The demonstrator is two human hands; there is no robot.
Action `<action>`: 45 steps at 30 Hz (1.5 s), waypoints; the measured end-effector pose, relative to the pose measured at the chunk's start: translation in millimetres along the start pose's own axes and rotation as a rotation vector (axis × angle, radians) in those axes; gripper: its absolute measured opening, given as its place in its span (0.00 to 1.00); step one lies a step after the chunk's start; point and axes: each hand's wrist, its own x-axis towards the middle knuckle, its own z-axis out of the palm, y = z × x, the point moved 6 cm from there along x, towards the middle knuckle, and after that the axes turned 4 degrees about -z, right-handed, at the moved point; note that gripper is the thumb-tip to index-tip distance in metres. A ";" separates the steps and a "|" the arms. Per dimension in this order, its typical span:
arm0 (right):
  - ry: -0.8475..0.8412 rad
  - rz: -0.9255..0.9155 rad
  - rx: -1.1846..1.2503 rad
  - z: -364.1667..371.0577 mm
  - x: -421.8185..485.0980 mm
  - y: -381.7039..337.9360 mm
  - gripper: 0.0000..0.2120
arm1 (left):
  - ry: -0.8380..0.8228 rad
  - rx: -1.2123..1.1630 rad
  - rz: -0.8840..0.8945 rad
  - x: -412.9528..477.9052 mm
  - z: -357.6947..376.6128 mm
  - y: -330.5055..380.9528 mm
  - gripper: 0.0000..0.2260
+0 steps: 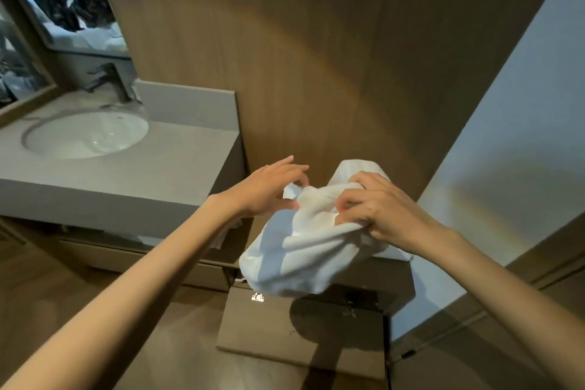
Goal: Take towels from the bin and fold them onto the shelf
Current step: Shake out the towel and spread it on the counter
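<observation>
A white towel (294, 250) hangs bunched in the air in front of me, above a brown box-like bin (304, 323) on the floor. My left hand (269, 190) pinches a corner of the towel at its upper left. My right hand (376, 209) grips the towel's upper right edge with curled fingers. More white cloth (357, 169) shows behind my right hand, over the bin. Under the vanity counter a low shelf (133, 250) runs along, with a bit of white cloth (221, 237) at its right end.
A grey vanity counter (177, 165) with a round white sink (85, 133) and a dark faucet (110, 81) stands at the left. A mirror (63, 0) hangs above it. A wood-panelled wall (316, 57) is straight ahead, a pale wall (522, 136) at the right.
</observation>
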 end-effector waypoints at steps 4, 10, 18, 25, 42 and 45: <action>0.039 -0.074 0.018 5.7 10.1 -8.3 0.21 | -0.045 -0.093 -0.082 -29.1 3.8 -8.9 0.09; 0.042 0.132 0.217 34.1 32.1 0.5 0.25 | 0.325 -0.110 -0.104 -68.9 -36.3 -16.9 0.11; 0.144 0.522 0.915 61.5 108.0 -33.2 0.16 | 0.546 -0.044 0.017 -114.0 -98.1 -36.7 0.10; 0.109 0.478 0.847 104.2 201.6 -95.7 0.05 | 0.484 -0.133 0.106 -171.7 -127.5 -105.6 0.08; 0.196 0.922 0.546 150.8 299.2 -71.0 0.10 | 0.875 -0.167 -0.303 -239.3 -206.9 -338.8 0.07; 0.318 0.939 0.532 134.2 335.8 -53.2 0.12 | 0.885 -0.164 -0.371 -232.2 -214.6 -381.0 0.06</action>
